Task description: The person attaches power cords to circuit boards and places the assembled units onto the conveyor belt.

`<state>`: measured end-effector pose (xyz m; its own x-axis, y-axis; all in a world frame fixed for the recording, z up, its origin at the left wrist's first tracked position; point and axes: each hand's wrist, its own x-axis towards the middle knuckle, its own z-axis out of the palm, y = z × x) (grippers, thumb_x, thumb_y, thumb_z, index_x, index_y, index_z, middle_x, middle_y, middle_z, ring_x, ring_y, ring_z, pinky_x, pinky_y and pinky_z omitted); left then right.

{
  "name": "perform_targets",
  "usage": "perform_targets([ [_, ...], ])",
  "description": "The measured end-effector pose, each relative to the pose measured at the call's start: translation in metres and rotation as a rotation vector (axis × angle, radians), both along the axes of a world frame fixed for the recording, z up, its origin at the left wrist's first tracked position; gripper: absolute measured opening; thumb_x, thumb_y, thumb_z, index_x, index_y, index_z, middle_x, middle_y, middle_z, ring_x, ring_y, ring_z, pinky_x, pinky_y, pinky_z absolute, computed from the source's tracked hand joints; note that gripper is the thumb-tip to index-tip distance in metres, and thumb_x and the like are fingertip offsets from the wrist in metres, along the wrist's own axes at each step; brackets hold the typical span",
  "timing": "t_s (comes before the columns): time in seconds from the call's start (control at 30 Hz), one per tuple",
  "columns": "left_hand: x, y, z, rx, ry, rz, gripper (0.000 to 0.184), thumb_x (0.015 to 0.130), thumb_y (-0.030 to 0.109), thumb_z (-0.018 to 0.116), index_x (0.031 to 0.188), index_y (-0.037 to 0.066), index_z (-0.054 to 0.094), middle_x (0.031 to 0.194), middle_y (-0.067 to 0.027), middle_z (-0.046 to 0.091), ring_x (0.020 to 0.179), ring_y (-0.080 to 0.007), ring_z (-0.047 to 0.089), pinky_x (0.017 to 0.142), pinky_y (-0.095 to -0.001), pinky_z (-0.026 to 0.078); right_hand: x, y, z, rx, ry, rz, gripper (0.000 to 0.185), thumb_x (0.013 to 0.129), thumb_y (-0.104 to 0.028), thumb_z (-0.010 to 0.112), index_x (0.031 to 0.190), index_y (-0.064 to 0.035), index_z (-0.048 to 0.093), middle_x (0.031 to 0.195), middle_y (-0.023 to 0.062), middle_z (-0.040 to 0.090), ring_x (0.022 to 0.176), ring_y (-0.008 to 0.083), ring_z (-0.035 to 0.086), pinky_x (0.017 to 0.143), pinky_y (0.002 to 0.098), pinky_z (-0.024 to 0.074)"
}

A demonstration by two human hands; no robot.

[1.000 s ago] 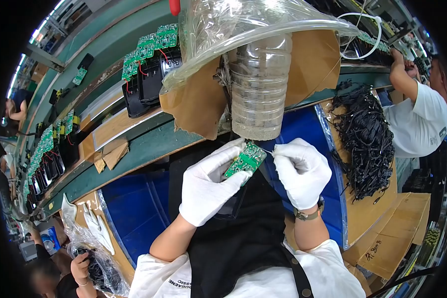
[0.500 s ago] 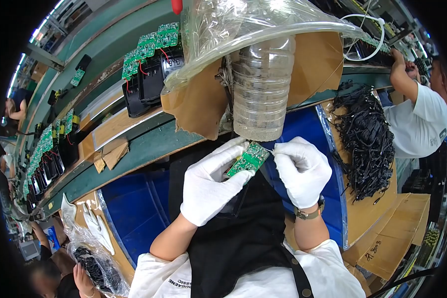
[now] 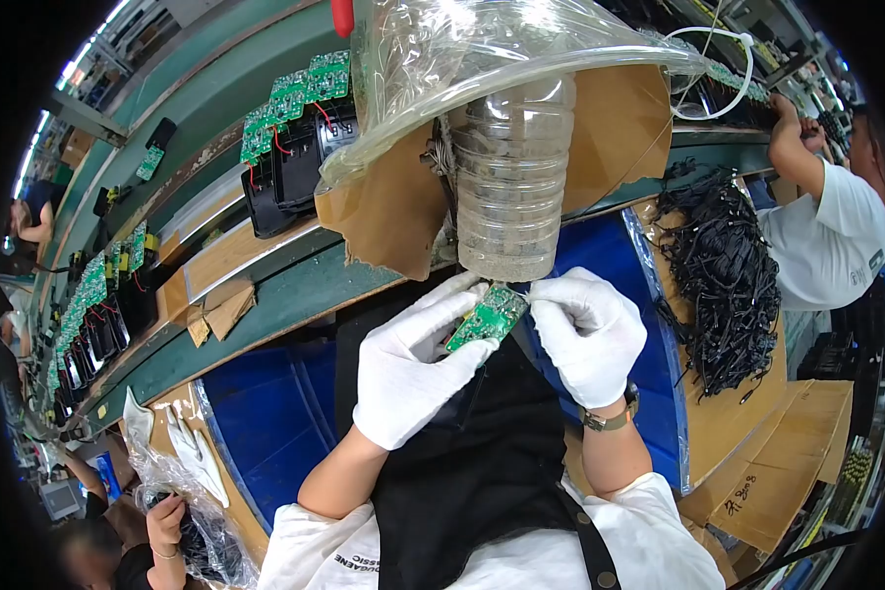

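My left hand (image 3: 413, 364), in a white glove, grips a small green circuit board (image 3: 490, 315) between thumb and fingers, its soldered side facing up. At the board's upper right edge is my right hand (image 3: 590, 329), also gloved, with thumb and fingertips pinched together. What those fingertips hold is too small to make out. Just above both hands hangs a ribbed clear plastic bottle (image 3: 511, 187), under a clear plastic hood (image 3: 482, 59).
Black cables (image 3: 723, 285) lie heaped on the right. Black housings with green boards (image 3: 305, 147) line the green bench (image 3: 295, 305). A cardboard box (image 3: 782, 462) sits lower right. Co-workers are at the right (image 3: 826, 216) and lower left (image 3: 133, 551).
My right hand has moved left, closer to the board. The board stays in my left hand. At lower left, the co-worker's hand has shifted over the bagged cables.
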<state>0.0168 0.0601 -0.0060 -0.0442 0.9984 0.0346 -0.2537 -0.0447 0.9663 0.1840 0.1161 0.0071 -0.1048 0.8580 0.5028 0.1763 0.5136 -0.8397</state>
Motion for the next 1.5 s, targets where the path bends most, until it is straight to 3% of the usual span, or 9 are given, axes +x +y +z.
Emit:
perform_targets([
  [0.1, -0.002, -0.001, 0.006, -0.243, -0.189, -0.027, 0.046, 0.077, -0.012, 0.068, 0.122, -0.010, 0.054, 0.131, -0.0214, 0.052, 0.112, -0.0228, 0.058, 0.090, -0.0329, 0.053, 0.000, 0.002, -0.004, 0.005, -0.020, -0.002, 0.016, 0.071, 0.011, 0.068, 0.080, -0.0016, 0.067, 0.063, 0.0013, 0.057, 0.047, 0.0030, 0.042, 0.043, 0.0191, 0.0307],
  [0.33, -0.005, 0.000, 0.012, -0.366, -0.267, -0.128, 0.046, 0.080, -0.010, 0.066, 0.124, -0.010, 0.053, 0.122, -0.0180, 0.059, 0.103, -0.0194, 0.061, 0.085, -0.0312, 0.055, 0.006, -0.002, -0.004, -0.011, 0.026, -0.010, 0.015, 0.072, 0.013, 0.066, 0.081, 0.0015, 0.066, 0.067, 0.0043, 0.060, 0.050, 0.0037, 0.046, 0.044, 0.0185, 0.0327],
  [0.4, -0.003, 0.000, 0.008, -0.327, -0.273, -0.104, 0.047, 0.079, -0.005, 0.069, 0.123, -0.010, 0.054, 0.117, -0.0181, 0.061, 0.099, -0.0228, 0.064, 0.080, -0.0370, 0.059, 0.005, -0.005, -0.004, -0.036, 0.139, -0.008, 0.015, 0.073, 0.014, 0.065, 0.082, 0.0025, 0.065, 0.070, 0.0055, 0.060, 0.051, 0.0039, 0.048, 0.045, 0.0182, 0.0335],
  [0.47, -0.003, 0.000, 0.007, -0.327, -0.267, -0.102, 0.046, 0.079, -0.008, 0.067, 0.123, -0.010, 0.053, 0.121, -0.0183, 0.059, 0.103, -0.0216, 0.062, 0.085, -0.0339, 0.056, 0.006, -0.005, -0.006, -0.033, 0.255, 0.000, 0.016, 0.074, 0.016, 0.063, 0.085, 0.0038, 0.063, 0.078, 0.0075, 0.062, 0.055, 0.0037, 0.050, 0.047, 0.0178, 0.0350],
  [0.67, 0.003, -0.001, 0.002, -0.263, -0.212, -0.054, 0.046, 0.078, -0.013, 0.066, 0.123, -0.011, 0.053, 0.130, -0.0204, 0.053, 0.113, -0.0213, 0.056, 0.096, -0.0323, 0.048, 0.010, -0.005, -0.003, -0.001, 0.014, 0.029, 0.015, 0.072, 0.014, 0.066, 0.080, 0.0020, 0.064, 0.071, 0.0057, 0.061, 0.051, 0.0033, 0.046, 0.045, 0.0187, 0.0324],
  [0.8, 0.005, -0.001, 0.003, -0.188, -0.138, -0.027, 0.046, 0.077, -0.013, 0.067, 0.122, -0.011, 0.055, 0.132, -0.0219, 0.051, 0.117, -0.0223, 0.054, 0.099, -0.0340, 0.046, 0.006, -0.005, -0.001, -0.028, 0.034, 0.035, 0.014, 0.071, 0.013, 0.067, 0.079, 0.0009, 0.065, 0.068, 0.0045, 0.060, 0.050, 0.0032, 0.044, 0.044, 0.0189, 0.0318],
  [1.03, 0.008, 0.000, 0.002, -0.111, -0.070, 0.005, 0.044, 0.077, -0.012, 0.068, 0.120, -0.009, 0.057, 0.132, -0.0206, 0.052, 0.119, -0.0227, 0.053, 0.099, -0.0338, 0.046, 0.003, -0.001, 0.000, -0.003, -0.020, 0.030, 0.015, 0.071, 0.012, 0.068, 0.079, -0.0007, 0.066, 0.067, 0.0032, 0.060, 0.049, 0.0034, 0.045, 0.044, 0.0190, 0.0322],
  [1.2, 0.010, 0.001, -0.008, 0.084, 0.118, 0.088, 0.044, 0.077, -0.008, 0.070, 0.119, -0.002, 0.061, 0.129, -0.0179, 0.055, 0.112, -0.0200, 0.058, 0.089, -0.0296, 0.053, 0.002, 0.000, -0.001, -0.014, -0.037, 0.023, 0.016, 0.071, 0.011, 0.068, 0.079, -0.0018, 0.066, 0.066, 0.0030, 0.059, 0.049, 0.0039, 0.045, 0.044, 0.0192, 0.0328],
  [1.5, 0.013, 0.000, -0.004, 0.079, 0.208, 0.134, 0.043, 0.076, -0.008, 0.070, 0.118, -0.002, 0.062, 0.127, -0.0156, 0.057, 0.108, -0.0169, 0.060, 0.085, -0.0265, 0.054, -0.002, 0.001, 0.000, -0.065, -0.047, -0.019, 0.011, 0.072, 0.007, 0.069, 0.077, -0.0022, 0.068, 0.065, 0.0030, 0.059, 0.049, 0.0052, 0.047, 0.045, 0.0203, 0.0348],
])
